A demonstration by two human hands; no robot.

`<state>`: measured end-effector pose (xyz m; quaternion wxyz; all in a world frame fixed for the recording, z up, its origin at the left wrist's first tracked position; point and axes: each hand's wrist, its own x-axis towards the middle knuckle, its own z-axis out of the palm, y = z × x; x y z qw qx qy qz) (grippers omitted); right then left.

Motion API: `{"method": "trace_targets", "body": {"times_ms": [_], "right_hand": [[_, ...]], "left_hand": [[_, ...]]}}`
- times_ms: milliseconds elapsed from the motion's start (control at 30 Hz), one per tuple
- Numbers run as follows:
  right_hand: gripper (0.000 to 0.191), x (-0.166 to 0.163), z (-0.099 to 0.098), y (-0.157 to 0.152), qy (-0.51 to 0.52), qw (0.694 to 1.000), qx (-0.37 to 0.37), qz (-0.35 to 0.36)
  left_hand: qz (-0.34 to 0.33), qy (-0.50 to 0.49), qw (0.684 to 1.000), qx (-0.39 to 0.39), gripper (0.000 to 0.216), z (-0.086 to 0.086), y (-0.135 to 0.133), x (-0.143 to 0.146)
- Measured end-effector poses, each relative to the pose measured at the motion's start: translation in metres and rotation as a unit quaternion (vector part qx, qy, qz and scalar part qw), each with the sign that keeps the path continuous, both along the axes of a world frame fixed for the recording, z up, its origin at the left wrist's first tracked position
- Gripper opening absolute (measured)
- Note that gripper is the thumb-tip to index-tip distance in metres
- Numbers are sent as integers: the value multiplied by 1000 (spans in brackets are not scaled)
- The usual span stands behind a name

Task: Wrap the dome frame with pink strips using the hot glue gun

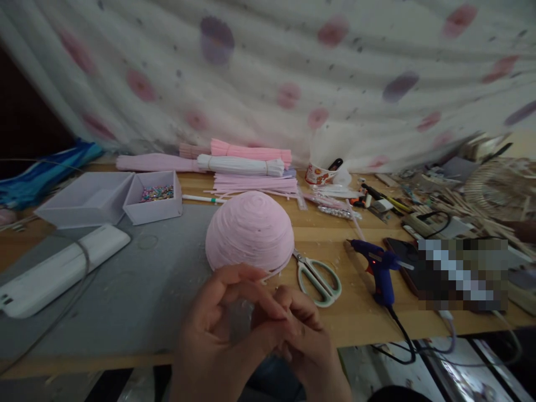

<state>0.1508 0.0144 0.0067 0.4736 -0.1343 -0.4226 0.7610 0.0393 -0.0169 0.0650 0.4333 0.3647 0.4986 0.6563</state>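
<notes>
My left hand [230,329] and my right hand [307,340] meet in front of the table's near edge. Thumb and fingertips of both are pinched close together, touching each other. Whatever lies between them is hidden or too small to make out. Just beyond my fingers, a pale pink dome [251,231] wound in fuzzy rings rests on the table, rounded side up. To its right lie scissors [320,282] with white and green handles. Farther right, a blue glue gun [379,268] shows a lit red light, its nozzle facing left.
Bundles of pipe cleaners [240,166] lie behind the dome. At left are an empty-looking white box [84,195], a box of beads [153,209], and a long white device [67,273] with a cable. A phone [404,259], a paper cup [320,174] and cluttered tools are at right.
</notes>
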Motion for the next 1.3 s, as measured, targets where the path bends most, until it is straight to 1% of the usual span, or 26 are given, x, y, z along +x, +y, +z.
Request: {"method": "trace_targets", "body": {"times_ms": [200, 267, 433, 533, 700, 767, 800, 867, 933, 1033, 1100, 1200, 1300], "right_hand": [[37, 2, 1, 2, -23, 999, 44, -1], [36, 1, 3, 3, -28, 998, 55, 2], [39, 1, 7, 4, -35, 997, 70, -14], [36, 1, 8, 3, -36, 996, 78, -19], [38, 3, 9, 1, -62, 993, 102, -27], [40, 4, 11, 0, -66, 992, 103, -33], [41, 4, 12, -1, -72, 992, 95, -32], [44, 4, 14, -4, -88, 994, 62, -27], [44, 3, 13, -6, -86, 995, 41, -23], [39, 1, 9, -8, -51, 997, 59, -27], [37, -1, 7, -9, -39, 996, 71, -25], [35, -4, 6, -9, -43, 996, 75, -16], [33, -4, 8, -10, -51, 996, 76, -15]], "left_hand": [[-57, -80, 995, 2, 42, 2, 1, -2], [-57, -73, 996, -1, 42, 0, 0, -2], [-11, -5, 1000, 1, 42, -5, -1, -5], [-22, 8, 1000, 19, 36, -4, 0, -6], [-62, -44, 997, 29, 30, -2, 0, -4], [-49, -42, 998, 25, 31, -4, -1, -3], [-37, -35, 998, 26, 35, -6, -2, -3], [-14, -17, 999, 35, 43, -8, -5, -3], [2, -9, 999, 43, 47, -8, -9, -3], [23, -3, 999, 36, 47, -4, -15, -3], [21, -12, 999, 33, 48, -2, -17, -4], [9, -38, 998, 47, 52, -1, -19, -5], [11, -59, 997, 57, 56, -4, -17, -6]]}}
